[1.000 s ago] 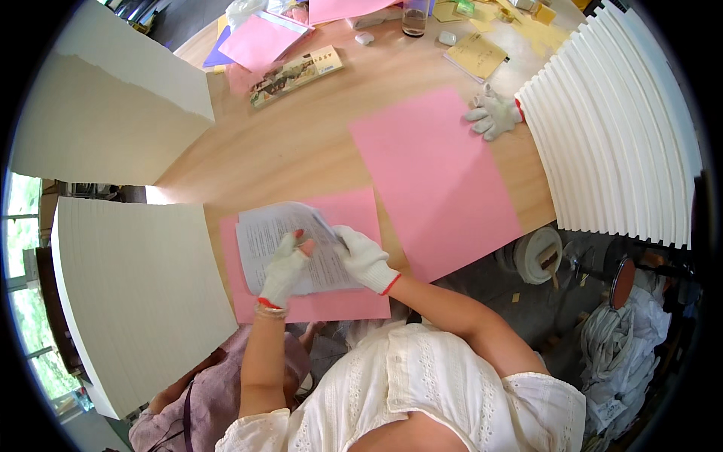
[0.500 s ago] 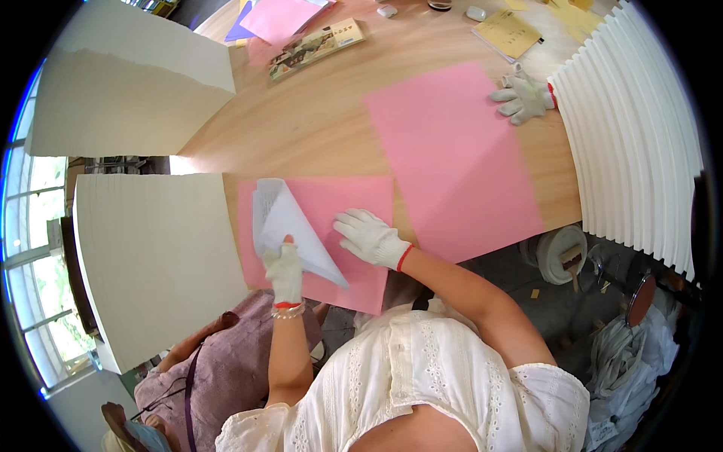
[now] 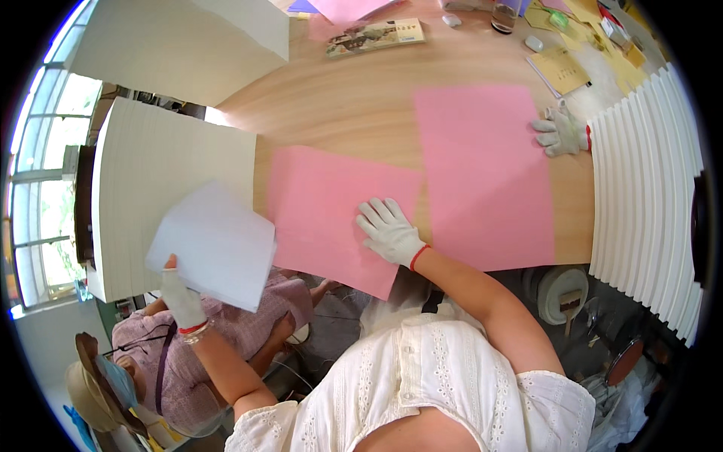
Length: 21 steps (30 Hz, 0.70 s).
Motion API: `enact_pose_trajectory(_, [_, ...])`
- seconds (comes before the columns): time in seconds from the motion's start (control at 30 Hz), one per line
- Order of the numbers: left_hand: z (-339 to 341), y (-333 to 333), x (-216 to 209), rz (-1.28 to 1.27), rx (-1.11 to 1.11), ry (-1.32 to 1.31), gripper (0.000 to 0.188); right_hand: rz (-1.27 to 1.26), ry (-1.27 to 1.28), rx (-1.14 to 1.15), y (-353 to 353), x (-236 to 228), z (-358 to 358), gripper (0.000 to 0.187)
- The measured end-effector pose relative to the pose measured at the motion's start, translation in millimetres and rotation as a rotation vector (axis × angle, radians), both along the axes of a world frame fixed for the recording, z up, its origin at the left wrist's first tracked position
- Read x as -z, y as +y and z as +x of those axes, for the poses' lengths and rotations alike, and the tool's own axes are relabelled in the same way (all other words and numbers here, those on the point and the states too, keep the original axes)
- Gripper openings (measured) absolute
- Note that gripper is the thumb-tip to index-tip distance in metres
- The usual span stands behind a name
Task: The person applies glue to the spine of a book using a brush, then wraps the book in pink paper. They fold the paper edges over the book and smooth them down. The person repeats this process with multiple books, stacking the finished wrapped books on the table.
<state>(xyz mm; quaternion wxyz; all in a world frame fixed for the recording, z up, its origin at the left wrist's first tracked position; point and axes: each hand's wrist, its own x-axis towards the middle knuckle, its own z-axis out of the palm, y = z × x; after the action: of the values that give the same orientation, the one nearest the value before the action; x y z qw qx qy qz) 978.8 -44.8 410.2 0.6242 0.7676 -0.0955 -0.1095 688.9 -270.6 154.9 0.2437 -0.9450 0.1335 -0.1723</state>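
Observation:
My left hand [image 3: 183, 297], in a white glove with the thumb tip bare, grips the lower left corner of a few white sheets of paper [image 3: 218, 245]. The sheets are held up in front of the left paper stack, their right edge next to a pink sheet [image 3: 324, 188]. On that pink sheet lies my right hand [image 3: 390, 230], gloved in white with a red cuff, its fingers spread flat. A second, larger pink sheet [image 3: 486, 181] lies to the right. Beside its upper right edge rests another person's gloved hand [image 3: 561, 132], partly hidden by a stack.
Tall white paper stacks stand at left [image 3: 173, 173] and far left [image 3: 181, 45]; white stacked folded sheets [image 3: 640, 203] stand at right. Farther back lie a book [image 3: 376, 38], a yellow notepad [image 3: 559, 70] and a glass [image 3: 504, 16]. A person in a purple garment [image 3: 188, 358] sits at lower left.
My left hand has lifted the white sheets off the pink sheet and carried them left. My right hand stays on the pink sheet, its fingers now more spread. The view has shifted.

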Motion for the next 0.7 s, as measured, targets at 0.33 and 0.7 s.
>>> enact_pose_trajectory(0.33, [-27.2,34.7,-117.1,-0.120,0.060,-0.170,0.033,0.046,0.113,-0.073,9.1,-18.0,-1.0,0.064])
enact_pose_trajectory(0.7, [-30.8,40.6,-211.5,0.488,-0.016,-1.179,0.033,-0.173,0.284,-0.128,28.8,-12.3,-22.9,0.055])
